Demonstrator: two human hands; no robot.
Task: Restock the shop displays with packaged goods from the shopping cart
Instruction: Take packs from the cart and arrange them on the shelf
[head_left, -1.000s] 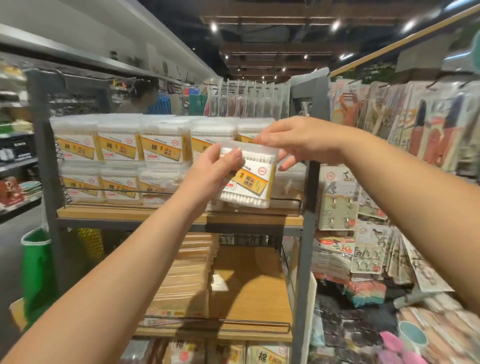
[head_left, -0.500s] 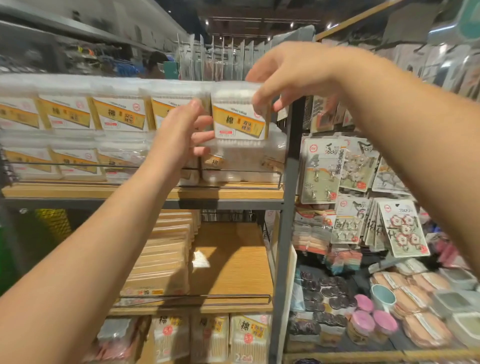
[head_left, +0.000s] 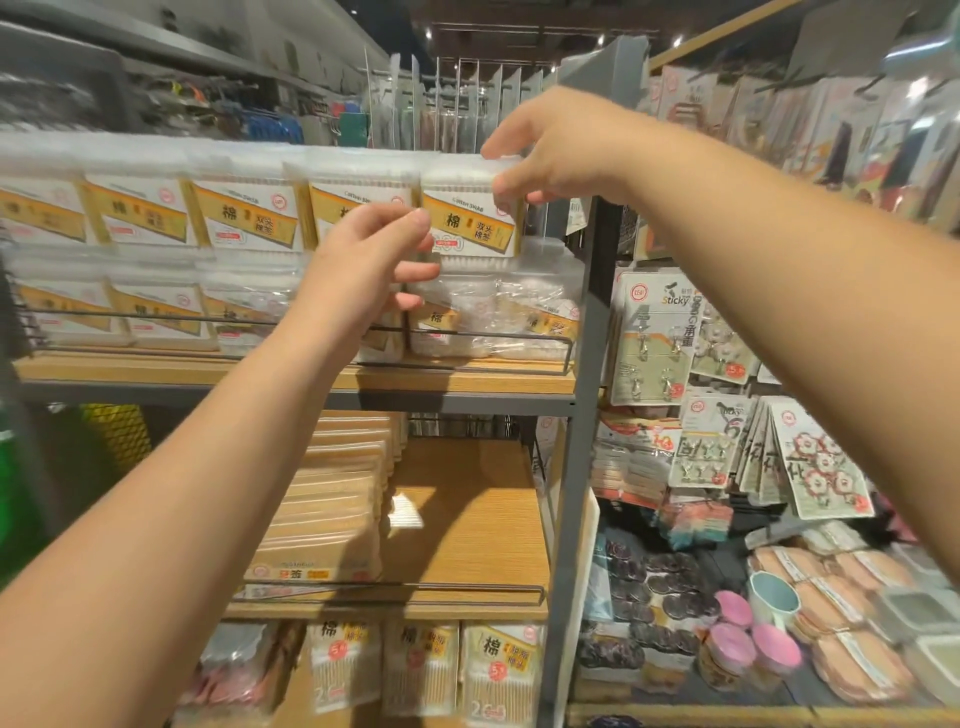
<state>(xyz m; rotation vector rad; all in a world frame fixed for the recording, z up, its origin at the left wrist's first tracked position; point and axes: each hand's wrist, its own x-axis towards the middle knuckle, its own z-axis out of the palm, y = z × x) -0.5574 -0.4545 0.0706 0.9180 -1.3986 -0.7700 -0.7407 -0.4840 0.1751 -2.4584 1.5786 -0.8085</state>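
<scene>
Head view: right hand (head_left: 556, 150) pinches the clear plastic cotton-swab box with yellow label (head_left: 470, 218) atop the end stack on the wooden shelf (head_left: 291, 371), loosely curled left hand (head_left: 363, 265) steadying its edge to align the row.

- A grey metal shelving unit (head_left: 576, 467) with light wooden shelves (head_left: 467, 525) stands in the aisle.
- Thin wire rails (head_left: 363, 587) edge the shelf fronts.
- Overhead, a dark ceiling (head_left: 519, 21) carries small spotlights (head_left: 600, 39).
- To the right, a hanging display wall (head_left: 831, 156).
</scene>
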